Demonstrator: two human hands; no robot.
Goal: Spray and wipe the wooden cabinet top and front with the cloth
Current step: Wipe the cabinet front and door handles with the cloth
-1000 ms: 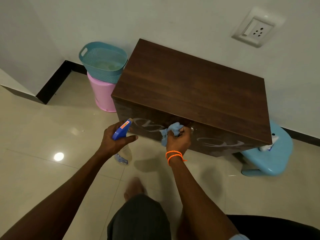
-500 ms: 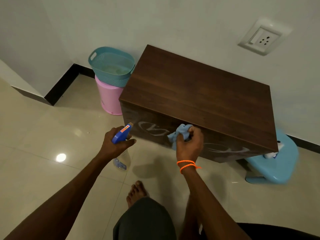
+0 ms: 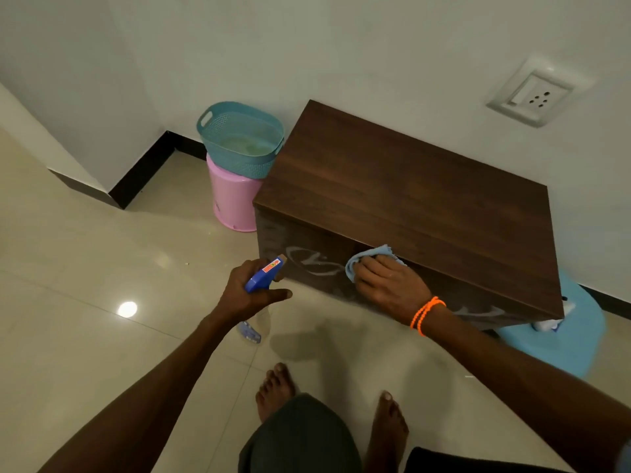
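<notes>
1. A glossy beige tile floor (image 3: 85, 268) meets a pale wall (image 3: 341, 46) with a black skirting strip; a white socket plate (image 3: 532, 95) sits on the wall at upper right, and a round light glare shows on the tiles at left.
2. The wooden cabinet (image 3: 409, 186) stands against the wall, its dark top bare; its front face carries pale, looping smears of spray near the left corner and again near the right corner.
3. A light blue stool (image 3: 573, 343) is half hidden behind the cabinet's right corner; a small white item on it is too hidden to identify.
4. At the cabinet's left side a teal basket (image 3: 239, 138) rests on a pink bin (image 3: 232, 203); something pale lies in the basket, hard to make out.
5. The right hand (image 3: 389, 285), with orange bead bands at the wrist, presses flat on the cloth (image 3: 368, 257) against the front face just under the top edge.
6. The left hand (image 3: 252, 295) is closed around the spray bottle (image 3: 264, 274), blue head up, just off the front's left corner; its clear body is mostly hidden below the hand.
7. Two bare feet and dark clothing are cut off at the bottom edge.
</notes>
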